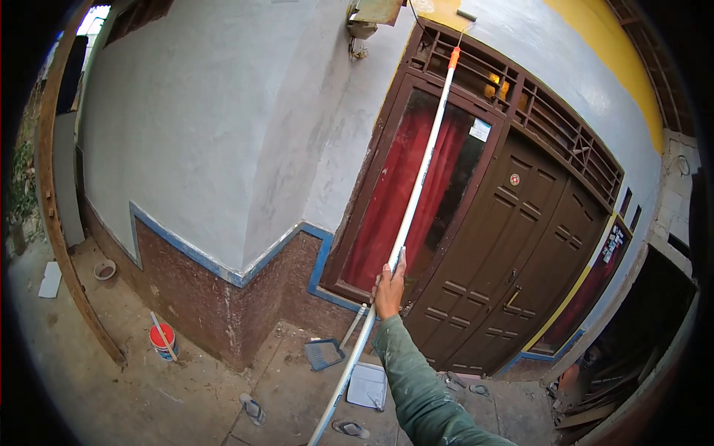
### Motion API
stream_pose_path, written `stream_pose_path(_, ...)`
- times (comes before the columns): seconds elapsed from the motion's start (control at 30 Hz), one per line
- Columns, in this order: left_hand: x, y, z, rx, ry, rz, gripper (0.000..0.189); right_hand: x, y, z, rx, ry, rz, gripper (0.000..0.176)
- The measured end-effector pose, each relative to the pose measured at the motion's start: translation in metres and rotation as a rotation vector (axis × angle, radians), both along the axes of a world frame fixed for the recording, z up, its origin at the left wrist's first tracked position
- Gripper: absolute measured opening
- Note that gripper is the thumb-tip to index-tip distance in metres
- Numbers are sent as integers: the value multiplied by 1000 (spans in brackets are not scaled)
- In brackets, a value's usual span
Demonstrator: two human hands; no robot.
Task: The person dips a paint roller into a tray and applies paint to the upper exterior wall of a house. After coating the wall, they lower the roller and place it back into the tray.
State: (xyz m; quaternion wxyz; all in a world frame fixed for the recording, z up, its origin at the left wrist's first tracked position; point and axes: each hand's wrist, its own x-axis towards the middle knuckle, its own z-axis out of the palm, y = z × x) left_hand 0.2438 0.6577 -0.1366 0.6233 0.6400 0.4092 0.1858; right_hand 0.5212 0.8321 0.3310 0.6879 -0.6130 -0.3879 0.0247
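My right hand (389, 287), in a green sleeve, is shut around a long white pole (420, 175). The pole rises steeply from the bottom edge of the view to an orange handle (454, 56) near the top of the wall. Above the handle a thin frame carries a small roller head (466, 15), which sits against the wall where the grey paint meets the yellow. The pole crosses in front of a brown-framed window with a red curtain (405, 193). My left hand is out of view.
A brown double door (513, 267) stands right of the window. On the ground lie a red and white paint bucket with a stick (162, 340), a blue paint tray (323, 354), a white tray (368, 386), sandals (253, 408) and a bowl (105, 269). A wooden post (63, 223) leans at left.
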Motion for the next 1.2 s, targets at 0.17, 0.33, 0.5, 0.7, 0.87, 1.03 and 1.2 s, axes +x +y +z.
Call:
stream_pose_path(0.17, 7, -1, -17, 40, 19, -17, 45, -10, -8, 27, 86, 50, 91, 59)
stream_pose_path(0.33, 19, 0, 59, 262, -251, 246, 34, -14, -8, 100, 138, 23, 122, 57)
stream_pose_path(0.5, 26, 16, 107, 359, -387, 74, 28, -2, -1, 147, 167, -39, 135, 57)
stream_pose_path(0.7, 33, 24, 32, 598, -334, 49, 27, 0, 0, 100, 136, 15, 144, 57)
stream_pose_path(0.87, 26, 20, -2, 891, -309, 161, 30, -8, -3, 36, 84, 90, 138, 58)
stream_pose_path(1.03, 16, 4, -21, 840, -272, 149, 30, -20, -9, -5, 53, 101, 128, 59)
stream_pose_path(1.2, 11, -12, -30, 786, -247, 134, 31, -24, -12, -31, 40, 63, 83, 59)
